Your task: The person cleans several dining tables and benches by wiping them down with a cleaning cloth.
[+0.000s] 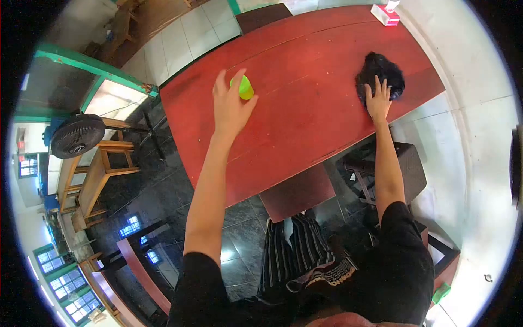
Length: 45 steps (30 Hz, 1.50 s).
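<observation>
A long red table (294, 120) stretches out in front of me. On its left part is a bright yellow-green cup (245, 88). My left hand (231, 106) is at this cup with its fingers spread and curved around the near side; whether they touch it is unclear. Toward the right end lies a black furry or cloth-like bundle (376, 68). My right hand (379, 99) rests on the near edge of that bundle with its fingers spread, not closed round it.
At the table's far right corner stands a pink and white tissue box (385, 15). A black fan (78, 135) and a wooden bench (95, 177) are on the left. A dark stool (408, 169) stands below the right edge, near the white wall.
</observation>
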{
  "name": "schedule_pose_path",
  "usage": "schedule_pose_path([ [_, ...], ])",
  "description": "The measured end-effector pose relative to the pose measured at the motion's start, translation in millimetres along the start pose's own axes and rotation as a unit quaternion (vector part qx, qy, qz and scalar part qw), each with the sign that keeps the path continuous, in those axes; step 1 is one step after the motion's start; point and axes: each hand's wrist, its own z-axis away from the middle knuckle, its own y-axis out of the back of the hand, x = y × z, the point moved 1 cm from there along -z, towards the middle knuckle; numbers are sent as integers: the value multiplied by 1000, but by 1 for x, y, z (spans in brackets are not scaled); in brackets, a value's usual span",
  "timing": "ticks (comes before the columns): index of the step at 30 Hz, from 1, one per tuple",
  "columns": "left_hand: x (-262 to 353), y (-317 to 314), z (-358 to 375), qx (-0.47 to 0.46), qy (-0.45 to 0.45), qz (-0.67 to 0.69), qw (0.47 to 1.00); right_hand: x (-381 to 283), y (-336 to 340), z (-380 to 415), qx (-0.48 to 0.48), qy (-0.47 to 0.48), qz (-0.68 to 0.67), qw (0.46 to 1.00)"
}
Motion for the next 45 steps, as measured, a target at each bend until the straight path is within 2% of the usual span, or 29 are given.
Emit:
schedule_pose_path([
  [1,-8,-17,-16,-5,-4,-85,996,-17,-5,2,-29,-41,0,999],
  [4,-27,-53,-37,-175,96,-92,975,-96,16,40,-99,100,-173,975],
  [6,-55,-77,-43,-187,73,-75,977,-180,28,93,-130,232,-146,953],
  [7,-66,-81,-43,-192,62,-64,977,-227,43,122,-199,259,-197,924],
  [8,-68,-73,-43,-152,62,-66,984,-269,53,155,-249,286,-272,884],
  [10,-68,-36,-44,-75,60,-75,993,-319,52,206,-248,347,-406,808],
  [12,-81,26,-37,17,44,-75,996,-310,49,181,-281,390,-375,793],
  [13,-90,60,-25,27,54,-65,996,-281,43,159,-222,356,-341,841],
  [14,-100,95,-12,49,65,-58,995,-243,42,124,-227,295,-190,908],
  [16,-117,157,30,52,120,-90,987,-166,53,45,-180,89,-175,964],
  [17,-128,180,55,67,131,-101,984,-102,8,32,14,95,-142,985],
  [18,-134,198,83,78,144,-111,980,-75,-15,18,25,-1,-44,999],
  [20,-138,222,130,85,233,-102,963,-110,-55,10,20,51,27,998],
  [21,-141,228,152,89,242,-111,960,-176,-47,18,-33,200,179,963],
  [22,-145,231,172,91,251,-120,956,-248,-39,31,-72,189,42,979],
  [24,-151,235,191,94,275,-124,949,-373,-22,89,-106,307,-149,934],
  [25,-148,236,196,98,290,-122,944,-415,-40,139,-128,324,-241,906],
  [26,-144,237,201,104,306,-119,939,-455,-30,188,-262,290,-347,853],
  [27,-139,237,202,108,317,-110,936,-469,11,220,-187,426,-414,782],
  [28,-135,240,203,107,317,-114,935,-481,11,262,-293,456,-479,691],
  [30,-129,247,204,108,315,-123,935,-464,35,293,-264,571,-510,587],
  [33,-126,243,211,102,307,-113,939,-416,35,239,-339,569,-374,649],
  [36,-118,215,196,62,273,-87,956,-320,18,151,-264,370,-286,844],
  [38,-107,191,176,48,290,-46,955,-221,26,91,-205,238,-187,931],
  [39,-98,181,170,39,305,-31,951,-169,43,69,-120,175,-110,971],
  [40,-88,170,162,36,291,-27,956,-89,31,51,-56,176,-72,980],
  [41,-81,160,152,36,275,-27,960,-8,17,31,-46,100,-62,992],
  [43,-63,142,136,30,269,-21,962,62,-1,21,-31,-35,15,999],
  [45,-45,116,124,28,269,-9,963,99,-64,10,29,14,9,999],
])
